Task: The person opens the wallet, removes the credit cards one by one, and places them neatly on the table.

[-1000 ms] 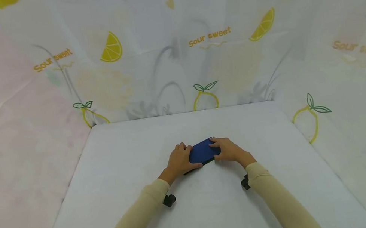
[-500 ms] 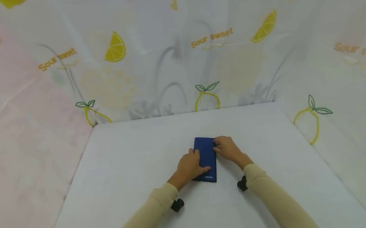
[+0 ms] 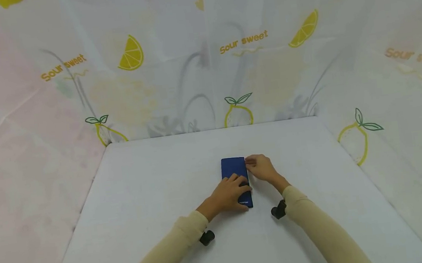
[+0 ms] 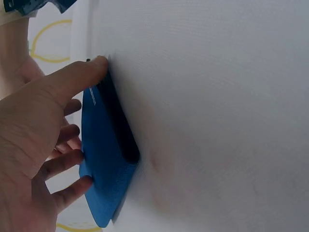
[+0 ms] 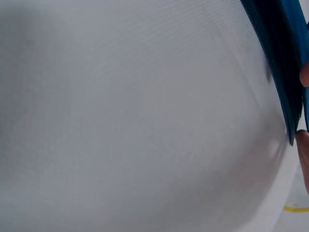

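In the head view a slim blue folding case [image 3: 232,165] with small white print at its near end lies on the white table, long side pointing away. My left hand [image 3: 229,193] lies across its near half, fingers spread toward the right edge and thumb at the near end. The left wrist view shows that thumb [image 4: 91,71] on the end of the dark spine and the fingertips against the blue cover [image 4: 104,154]. At the far right edge my right hand [image 3: 261,168] pinches the case; the right wrist view shows fingertips at the corner of its parted layers [image 5: 277,58].
The white table [image 3: 152,168] runs back to a hanging cloth [image 3: 174,88] printed with lemons and lettering. Black wrist cameras sit under both sleeves, the left one [image 3: 207,238] and the right one [image 3: 278,210] close above the table.
The case has turned from slanted to pointing straight away from me. My left hand has slid right across its near half; my right hand has stayed at its far right side.
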The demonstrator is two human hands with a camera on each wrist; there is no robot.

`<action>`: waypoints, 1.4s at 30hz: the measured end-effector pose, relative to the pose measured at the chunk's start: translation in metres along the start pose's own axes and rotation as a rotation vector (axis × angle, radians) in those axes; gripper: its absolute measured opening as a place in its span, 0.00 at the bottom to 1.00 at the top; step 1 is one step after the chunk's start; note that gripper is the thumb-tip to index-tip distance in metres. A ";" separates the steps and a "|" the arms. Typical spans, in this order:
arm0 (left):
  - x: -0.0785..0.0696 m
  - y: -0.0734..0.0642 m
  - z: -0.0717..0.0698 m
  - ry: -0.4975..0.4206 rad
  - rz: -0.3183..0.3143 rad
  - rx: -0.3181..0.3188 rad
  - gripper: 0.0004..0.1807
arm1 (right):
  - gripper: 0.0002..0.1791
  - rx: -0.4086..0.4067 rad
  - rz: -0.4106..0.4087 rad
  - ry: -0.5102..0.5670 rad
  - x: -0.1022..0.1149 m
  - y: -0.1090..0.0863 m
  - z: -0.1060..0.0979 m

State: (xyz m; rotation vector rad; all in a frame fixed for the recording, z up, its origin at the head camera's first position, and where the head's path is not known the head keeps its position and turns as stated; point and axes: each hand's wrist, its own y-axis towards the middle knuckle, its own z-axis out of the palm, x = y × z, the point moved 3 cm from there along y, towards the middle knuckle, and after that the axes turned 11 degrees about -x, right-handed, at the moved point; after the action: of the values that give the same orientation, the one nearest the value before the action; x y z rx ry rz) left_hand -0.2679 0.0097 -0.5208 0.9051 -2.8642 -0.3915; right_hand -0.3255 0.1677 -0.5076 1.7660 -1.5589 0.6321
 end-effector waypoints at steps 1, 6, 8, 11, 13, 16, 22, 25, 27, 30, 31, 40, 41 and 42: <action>-0.001 0.001 0.000 0.008 0.014 0.005 0.31 | 0.17 -0.002 0.025 0.014 -0.001 0.000 0.000; -0.007 0.003 -0.003 0.049 0.031 0.030 0.26 | 0.16 0.037 0.128 0.072 -0.007 -0.003 0.001; -0.008 0.004 -0.004 0.059 0.023 0.030 0.26 | 0.16 0.054 0.163 0.104 -0.009 -0.002 0.004; -0.007 0.005 -0.008 0.051 0.017 0.023 0.26 | 0.16 0.057 0.199 0.133 -0.009 -0.002 0.006; -0.005 0.005 -0.012 0.019 0.013 0.006 0.26 | 0.16 0.060 0.201 0.142 -0.010 -0.001 0.008; 0.002 0.000 -0.020 -0.077 -0.019 -0.050 0.23 | 0.16 0.061 0.199 0.135 -0.009 -0.002 0.011; 0.022 -0.024 -0.037 -0.276 -0.104 -0.225 0.21 | 0.17 0.050 0.155 0.072 -0.005 -0.002 0.009; 0.034 -0.038 -0.041 -0.318 -0.146 -0.292 0.22 | 0.17 0.051 0.130 0.057 -0.004 -0.001 0.009; 0.042 -0.048 -0.042 -0.350 -0.179 -0.336 0.22 | 0.16 0.051 0.116 0.053 -0.004 0.000 0.009; 0.054 -0.060 -0.042 -0.396 -0.217 -0.426 0.21 | 0.16 0.052 0.101 0.026 -0.003 0.000 0.009; 0.058 -0.063 -0.041 -0.395 -0.221 -0.457 0.22 | 0.16 0.053 0.092 0.017 -0.002 0.000 0.009; 0.092 -0.079 -0.032 -0.361 -0.370 -0.565 0.22 | 0.17 0.029 0.084 -0.041 0.005 0.000 0.008; 0.096 -0.081 -0.031 -0.351 -0.420 -0.545 0.22 | 0.17 0.029 0.083 -0.046 0.006 0.000 0.008; 0.100 -0.083 -0.029 -0.334 -0.475 -0.517 0.22 | 0.17 0.029 0.083 -0.048 0.006 0.000 0.009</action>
State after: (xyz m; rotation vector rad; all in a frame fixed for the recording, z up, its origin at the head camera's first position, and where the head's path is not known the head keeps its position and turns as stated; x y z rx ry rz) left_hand -0.2987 -0.1196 -0.5130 1.4979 -2.5457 -1.3659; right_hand -0.3251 0.1571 -0.5087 1.7565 -1.6706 0.6601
